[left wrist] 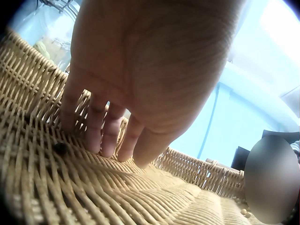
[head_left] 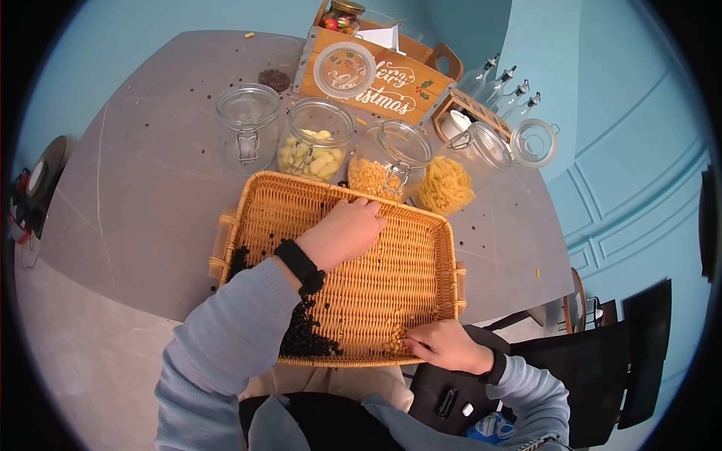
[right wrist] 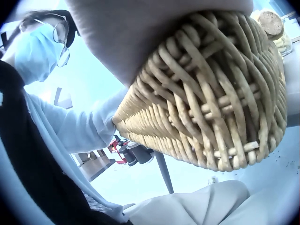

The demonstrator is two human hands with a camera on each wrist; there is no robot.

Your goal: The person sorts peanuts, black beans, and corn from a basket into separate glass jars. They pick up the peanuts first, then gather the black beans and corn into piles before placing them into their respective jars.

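A rectangular wicker basket (head_left: 406,263) extends past the table's near edge above the person's lap. My left hand (head_left: 347,231) reaches into its far half, and in the left wrist view the fingers (left wrist: 111,136) point down at the woven bottom. Close to them lies one black bean (left wrist: 60,148). More black beans (head_left: 304,334) are heaped along the basket's near left side. At the near right corner, my right hand (head_left: 450,346) is over the rim with its fingertips beside yellow corn kernels (head_left: 397,340). What those fingers hold, I cannot tell.
Beyond the basket stand clip-top jars: an open jar (head_left: 248,143), a jar of pale shell-shaped pieces (head_left: 312,158), a corn kernel jar (head_left: 368,177) and a tilted pasta jar (head_left: 447,184). Behind are a wooden crate (head_left: 368,71) and glass bottles (head_left: 500,90). Loose beans dot the table (head_left: 150,188).
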